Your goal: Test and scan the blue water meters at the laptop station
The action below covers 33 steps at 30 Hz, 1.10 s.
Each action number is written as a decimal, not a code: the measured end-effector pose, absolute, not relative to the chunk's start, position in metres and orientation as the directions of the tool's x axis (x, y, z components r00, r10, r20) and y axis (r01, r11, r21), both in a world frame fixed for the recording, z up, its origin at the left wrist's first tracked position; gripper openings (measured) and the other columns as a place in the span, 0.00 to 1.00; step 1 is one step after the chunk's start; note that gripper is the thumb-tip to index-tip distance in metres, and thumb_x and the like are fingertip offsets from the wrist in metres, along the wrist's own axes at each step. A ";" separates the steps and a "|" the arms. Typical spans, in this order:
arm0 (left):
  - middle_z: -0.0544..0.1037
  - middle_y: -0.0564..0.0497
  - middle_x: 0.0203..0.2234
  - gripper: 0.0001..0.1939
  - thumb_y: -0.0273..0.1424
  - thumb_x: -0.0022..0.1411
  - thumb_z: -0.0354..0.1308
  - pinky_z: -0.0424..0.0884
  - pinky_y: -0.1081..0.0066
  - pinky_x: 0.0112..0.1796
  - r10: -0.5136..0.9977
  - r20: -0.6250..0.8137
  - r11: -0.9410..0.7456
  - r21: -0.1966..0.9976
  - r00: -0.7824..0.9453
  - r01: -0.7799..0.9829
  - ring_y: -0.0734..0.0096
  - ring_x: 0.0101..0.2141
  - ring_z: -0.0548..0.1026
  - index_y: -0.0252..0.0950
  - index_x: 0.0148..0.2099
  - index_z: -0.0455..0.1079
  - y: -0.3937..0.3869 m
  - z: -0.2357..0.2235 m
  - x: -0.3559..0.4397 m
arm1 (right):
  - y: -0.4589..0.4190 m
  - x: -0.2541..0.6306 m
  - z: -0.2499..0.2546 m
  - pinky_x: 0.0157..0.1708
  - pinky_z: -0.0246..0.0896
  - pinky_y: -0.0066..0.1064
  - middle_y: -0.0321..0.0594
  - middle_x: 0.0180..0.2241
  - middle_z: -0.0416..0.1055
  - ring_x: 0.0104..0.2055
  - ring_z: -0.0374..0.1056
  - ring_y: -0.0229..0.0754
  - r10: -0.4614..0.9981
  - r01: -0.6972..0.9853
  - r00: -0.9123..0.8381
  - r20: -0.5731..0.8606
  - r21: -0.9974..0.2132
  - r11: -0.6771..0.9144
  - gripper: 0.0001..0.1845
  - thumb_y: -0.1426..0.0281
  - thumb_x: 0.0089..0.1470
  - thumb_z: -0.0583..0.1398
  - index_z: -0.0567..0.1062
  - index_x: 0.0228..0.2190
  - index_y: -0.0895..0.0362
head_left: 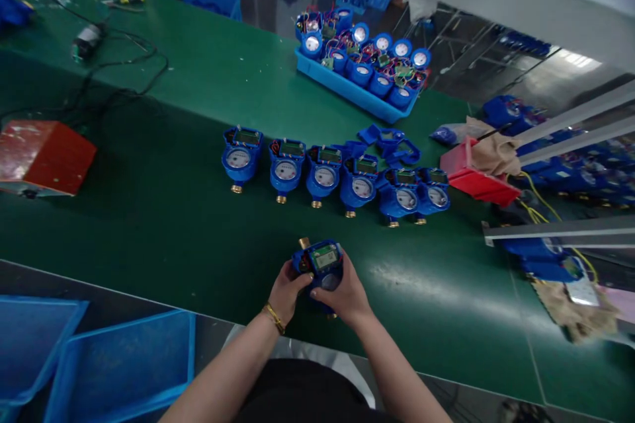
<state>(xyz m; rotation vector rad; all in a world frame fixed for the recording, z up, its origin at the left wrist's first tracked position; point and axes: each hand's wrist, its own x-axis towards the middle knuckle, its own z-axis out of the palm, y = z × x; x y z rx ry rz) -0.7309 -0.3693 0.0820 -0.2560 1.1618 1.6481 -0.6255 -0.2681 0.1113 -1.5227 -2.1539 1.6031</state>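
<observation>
I'd steady the blue, brass-ended meter [325, 258] near the blue, round-dialled meter row [325, 176], left hand [288, 294] and right hand [348, 292] fingers pinching its sides.

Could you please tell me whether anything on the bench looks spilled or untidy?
No spill stands out. The row's two rightmost meters crowd together while the leftmost meter stands apart, so spacing looks uneven; loose blue frames lie jumbled behind.
</observation>
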 end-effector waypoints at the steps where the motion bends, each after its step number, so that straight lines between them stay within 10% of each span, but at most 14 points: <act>1: 0.72 0.45 0.40 0.44 0.39 0.30 0.76 0.67 0.68 0.44 0.621 -0.662 0.023 0.550 -0.420 -0.835 0.66 0.41 0.69 0.30 0.48 0.60 -0.369 0.080 -0.729 | -0.273 -0.629 0.113 0.60 0.49 0.50 0.56 0.59 0.54 0.60 0.54 0.61 0.758 0.709 -0.469 -0.454 -0.705 0.016 0.67 0.58 0.25 0.72 0.50 0.63 0.61; 11: 0.69 0.38 0.49 0.41 0.50 0.44 0.69 0.66 0.64 0.50 0.724 -0.541 0.043 0.653 -0.427 -0.756 0.58 0.50 0.68 0.31 0.53 0.59 -0.374 0.079 -0.730 | -0.244 -0.601 0.102 0.59 0.53 0.46 0.49 0.55 0.63 0.58 0.59 0.53 0.693 0.370 -0.572 -0.438 -0.892 -0.259 0.51 0.57 0.33 0.70 0.59 0.57 0.57; 17: 0.71 0.41 0.46 0.29 0.33 0.47 0.65 0.65 0.59 0.49 0.752 -0.437 0.177 0.855 -0.494 -0.487 0.57 0.46 0.70 0.32 0.52 0.62 -0.363 0.084 -0.728 | -0.227 -0.583 0.089 0.48 0.65 0.44 0.50 0.48 0.70 0.50 0.67 0.56 0.527 0.282 -0.574 -0.627 -0.755 -0.592 0.46 0.54 0.26 0.72 0.66 0.48 0.56; 24: 0.70 0.45 0.47 0.28 0.26 0.49 0.58 0.62 0.61 0.48 0.765 -0.301 0.240 0.954 -0.569 -0.183 0.58 0.44 0.68 0.34 0.55 0.63 -0.350 0.082 -0.715 | -0.215 -0.562 0.064 0.42 0.68 0.47 0.48 0.36 0.75 0.44 0.70 0.58 0.543 0.318 -0.479 -0.690 -0.713 -0.625 0.42 0.47 0.20 0.69 0.70 0.38 0.55; 33: 0.69 0.46 0.47 0.27 0.28 0.50 0.59 0.60 0.62 0.49 0.788 -0.262 0.240 0.964 -0.557 -0.114 0.58 0.45 0.66 0.36 0.55 0.64 -0.354 0.080 -0.711 | -0.236 -0.578 0.082 0.52 0.61 0.52 0.55 0.55 0.64 0.54 0.64 0.61 0.517 0.239 -0.573 -0.636 -0.733 -0.637 0.58 0.43 0.27 0.66 0.62 0.57 0.57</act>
